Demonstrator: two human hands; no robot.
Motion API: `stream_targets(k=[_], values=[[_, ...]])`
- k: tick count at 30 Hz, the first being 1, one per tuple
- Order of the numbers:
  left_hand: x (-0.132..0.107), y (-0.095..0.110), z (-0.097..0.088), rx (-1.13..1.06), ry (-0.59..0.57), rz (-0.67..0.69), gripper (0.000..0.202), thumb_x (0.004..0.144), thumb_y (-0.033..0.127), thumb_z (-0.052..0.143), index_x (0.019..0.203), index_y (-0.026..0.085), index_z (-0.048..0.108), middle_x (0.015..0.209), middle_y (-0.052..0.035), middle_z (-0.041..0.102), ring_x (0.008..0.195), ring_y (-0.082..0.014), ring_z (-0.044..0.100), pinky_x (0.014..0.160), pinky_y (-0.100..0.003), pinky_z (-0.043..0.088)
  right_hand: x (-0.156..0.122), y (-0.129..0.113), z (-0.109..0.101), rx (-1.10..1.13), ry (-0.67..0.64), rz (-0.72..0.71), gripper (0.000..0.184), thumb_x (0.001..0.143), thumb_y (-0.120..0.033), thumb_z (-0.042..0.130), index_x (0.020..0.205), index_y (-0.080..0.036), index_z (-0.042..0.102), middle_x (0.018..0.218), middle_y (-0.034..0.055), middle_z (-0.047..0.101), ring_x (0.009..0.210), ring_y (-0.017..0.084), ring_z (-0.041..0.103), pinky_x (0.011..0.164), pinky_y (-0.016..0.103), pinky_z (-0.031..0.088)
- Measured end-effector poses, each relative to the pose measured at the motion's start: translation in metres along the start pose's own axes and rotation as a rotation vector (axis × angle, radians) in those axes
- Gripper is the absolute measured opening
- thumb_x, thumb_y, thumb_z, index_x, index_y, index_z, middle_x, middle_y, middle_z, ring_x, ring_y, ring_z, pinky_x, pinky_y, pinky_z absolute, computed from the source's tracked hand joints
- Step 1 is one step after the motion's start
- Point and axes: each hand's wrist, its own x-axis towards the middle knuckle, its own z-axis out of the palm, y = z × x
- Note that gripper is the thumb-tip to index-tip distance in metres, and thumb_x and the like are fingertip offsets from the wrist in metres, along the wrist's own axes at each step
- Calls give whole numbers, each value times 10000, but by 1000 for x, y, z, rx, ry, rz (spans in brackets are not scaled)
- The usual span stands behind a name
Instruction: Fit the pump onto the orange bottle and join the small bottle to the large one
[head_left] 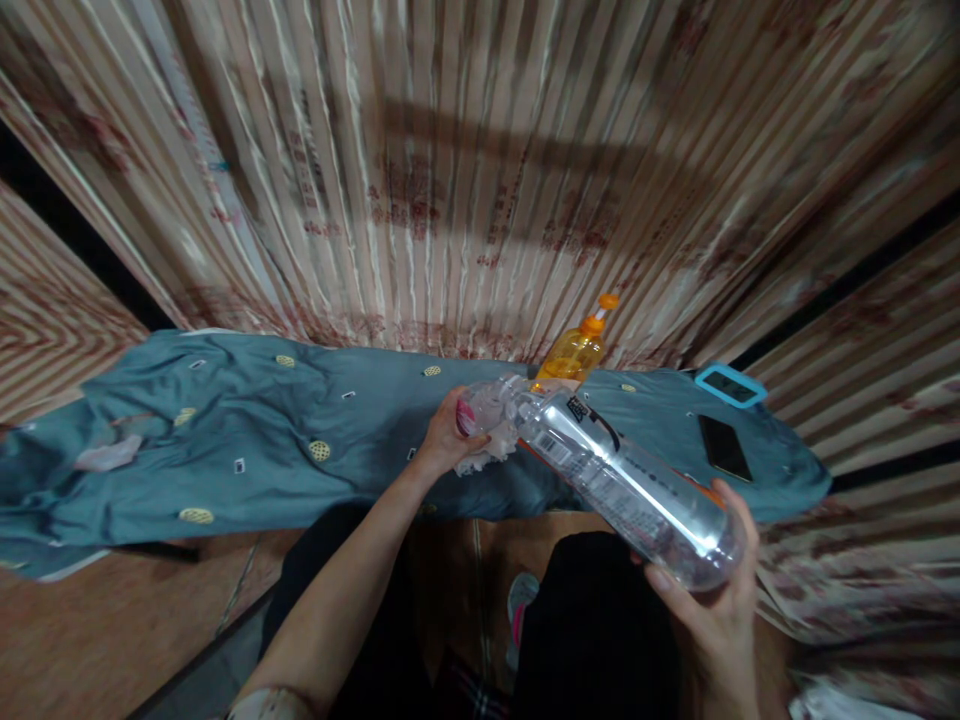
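Note:
My right hand (pixel 712 590) grips the base of a large clear plastic bottle (pixel 630 480), tipped so that its neck points up and left. At the neck, my left hand (pixel 448 440) is closed on a crumpled clear plastic wrap or wipe (pixel 491 420) with something pink inside it; I cannot tell what that is. Both hands hover over the near edge of a table covered with a teal cloth (pixel 247 440).
An orange pump bottle (pixel 577 350) stands behind the clear bottle. A dark phone (pixel 724 446) and a blue-framed device (pixel 730 386) lie on the cloth at the right. A pale crumpled piece (pixel 109 455) rests at the left. Striped curtains hang behind. My dark-clothed knees are below.

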Motion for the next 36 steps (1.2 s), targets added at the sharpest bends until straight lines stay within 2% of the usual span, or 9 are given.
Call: stream_targets(k=[7, 12, 25, 30, 36], values=[[0, 2, -1, 12, 9, 0, 779, 563, 237, 868, 1264, 205, 529, 1249, -91, 664, 1193, -307, 627, 1089, -504, 463, 0, -1, 0, -7, 5, -9, 1112, 577, -452, 883, 1539, -247, 365, 1535, 168, 377, 1404, 505, 334, 1104, 778, 185], [0, 3, -1, 14, 6, 12, 756, 574, 224, 857, 1260, 209, 537, 1237, -81, 666, 1169, -288, 636, 1078, -480, 474, 0, 5, -1, -14, -11, -18, 1117, 596, -462, 873, 1551, -236, 339, 1545, 165, 369, 1438, 476, 299, 1143, 739, 167], [0, 8, -2, 17, 8, -12, 757, 566, 195, 861, 1252, 200, 542, 1225, -76, 667, 1179, -285, 630, 1080, -473, 475, -1, 4, -1, -54, -31, -31, 1094, 647, -485, 837, 1564, -233, 296, 1542, 167, 364, 1418, 451, 343, 1111, 667, 322], [0, 6, -1, 15, -3, -16, 768, 564, 212, 864, 1255, 185, 530, 1240, -101, 659, 1197, -307, 621, 1085, -493, 467, -2, 2, 0, -64, -17, -33, 1082, 640, -499, 837, 1556, -240, 322, 1544, 153, 366, 1448, 447, 294, 1138, 661, 283], [0, 6, -1, 17, 6, -6, 760, 563, 209, 861, 1247, 191, 531, 1256, -99, 657, 1195, -303, 622, 1084, -488, 467, -3, -1, 1, -44, -17, -22, 1081, 641, -476, 845, 1556, -231, 323, 1526, 159, 387, 1438, 450, 307, 1129, 673, 281]])
